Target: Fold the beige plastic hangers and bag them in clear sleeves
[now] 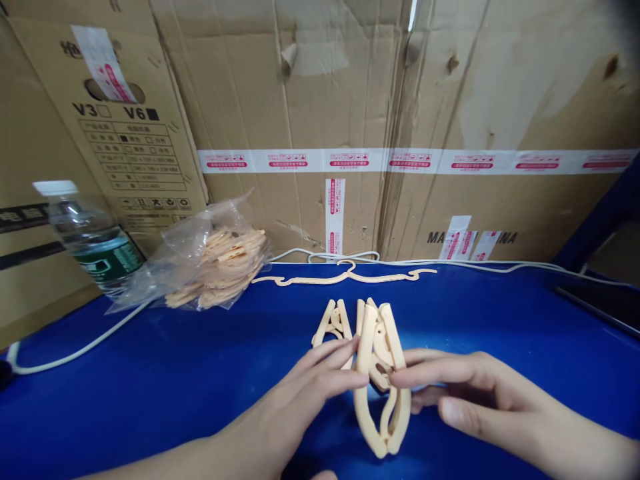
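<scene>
A folded beige plastic hanger stands on edge on the blue table, pinched from both sides. My left hand presses its fingertips against the hanger's left side. My right hand holds the right side with fingers extended along it. Another folded beige hanger lies just behind, near my left fingertips. An unfolded beige hanger lies flat farther back by the cardboard.
A clear plastic bag of several beige hangers sits at the back left, beside a water bottle. A white cable runs along the table's back. Cardboard boxes wall off the rear. A dark flat object lies at the right.
</scene>
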The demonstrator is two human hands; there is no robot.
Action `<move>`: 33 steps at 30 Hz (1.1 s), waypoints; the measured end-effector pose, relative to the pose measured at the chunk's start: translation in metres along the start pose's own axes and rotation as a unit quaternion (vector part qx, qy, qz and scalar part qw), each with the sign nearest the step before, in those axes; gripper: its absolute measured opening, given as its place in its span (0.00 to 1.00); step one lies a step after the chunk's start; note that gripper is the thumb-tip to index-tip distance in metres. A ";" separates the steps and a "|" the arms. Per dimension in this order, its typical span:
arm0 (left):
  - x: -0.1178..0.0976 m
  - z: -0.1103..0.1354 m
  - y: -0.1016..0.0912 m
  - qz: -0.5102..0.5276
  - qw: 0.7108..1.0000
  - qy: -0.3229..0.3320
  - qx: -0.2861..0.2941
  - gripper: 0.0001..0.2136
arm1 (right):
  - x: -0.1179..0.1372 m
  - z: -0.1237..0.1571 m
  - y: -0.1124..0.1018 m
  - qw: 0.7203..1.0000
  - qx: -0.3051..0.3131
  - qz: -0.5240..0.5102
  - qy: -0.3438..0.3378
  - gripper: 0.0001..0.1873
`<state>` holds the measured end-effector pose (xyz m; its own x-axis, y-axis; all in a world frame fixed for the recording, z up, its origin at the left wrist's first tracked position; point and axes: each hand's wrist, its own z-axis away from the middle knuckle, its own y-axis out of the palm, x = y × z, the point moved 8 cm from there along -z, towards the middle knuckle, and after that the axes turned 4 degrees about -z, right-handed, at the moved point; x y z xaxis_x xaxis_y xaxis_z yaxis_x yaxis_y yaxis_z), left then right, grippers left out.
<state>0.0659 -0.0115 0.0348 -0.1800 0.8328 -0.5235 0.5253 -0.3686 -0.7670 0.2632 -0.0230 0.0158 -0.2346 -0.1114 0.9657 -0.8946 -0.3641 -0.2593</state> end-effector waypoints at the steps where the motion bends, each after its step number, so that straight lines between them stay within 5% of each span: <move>1: 0.000 0.000 0.000 -0.006 1.000 -0.010 -0.001 0.33 | 0.001 -0.003 -0.004 1.000 -0.006 -0.022 0.002 0.15; 6: 0.001 0.003 -0.002 -0.057 0.997 -0.054 -0.029 0.33 | -0.005 -0.014 -0.050 0.991 -0.130 0.007 0.042 0.24; 10: 0.005 0.005 -0.002 -0.103 0.992 -0.057 -0.052 0.31 | -0.010 -0.016 -0.069 0.975 -0.148 0.162 0.034 0.28; 17: 0.007 0.007 0.019 -0.220 0.974 -0.026 0.039 0.27 | -0.002 -0.015 -0.036 0.921 -0.040 0.388 -0.028 0.28; 24: 0.009 0.007 0.033 -0.294 0.953 -0.005 0.076 0.23 | -0.003 -0.011 -0.017 0.898 -0.012 0.439 -0.034 0.34; 33: 0.020 0.008 0.040 -0.338 0.938 -0.024 0.072 0.29 | -0.006 -0.015 -0.009 0.889 -0.007 0.457 -0.037 0.28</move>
<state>0.0765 -0.0130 -0.0095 -0.4700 0.8784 0.0865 0.1615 0.1819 -0.9700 0.2666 -0.0051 0.0123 -0.8404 -0.4152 0.3483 -0.3485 -0.0782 -0.9340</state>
